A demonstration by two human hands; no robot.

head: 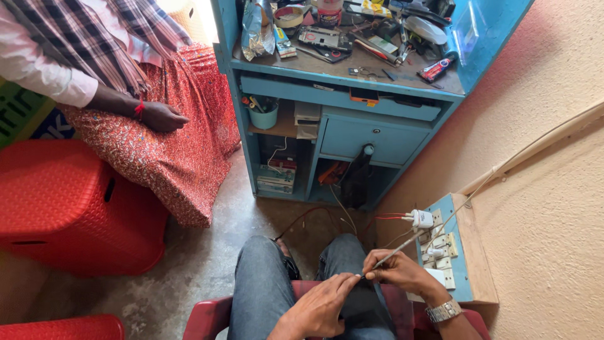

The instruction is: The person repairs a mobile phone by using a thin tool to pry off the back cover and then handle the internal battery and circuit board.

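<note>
Lower centre of frame, I see the right hand (397, 271) pinched shut on a thin grey cable (434, 228) w/ the left hand (322, 306) fingertips closed at its end over the lap, prob mid-prep of the tip, next needs steady grip nr the switchboard (462, 252).

Seen from above, the person sits on a red chair (211, 313) in jeans, and the right hand (399, 272) pinches a thin grey cable (453, 214) whose end meets the fingertips of the left hand (321, 305). The cable runs up toward a blue switchboard (456, 252) with a white plug (420, 218) on the wall. Ahead stands a cluttered blue workbench (352, 94), and another person in a red patterned skirt (176, 145) sits beside a red plastic crate (69, 208)
</note>
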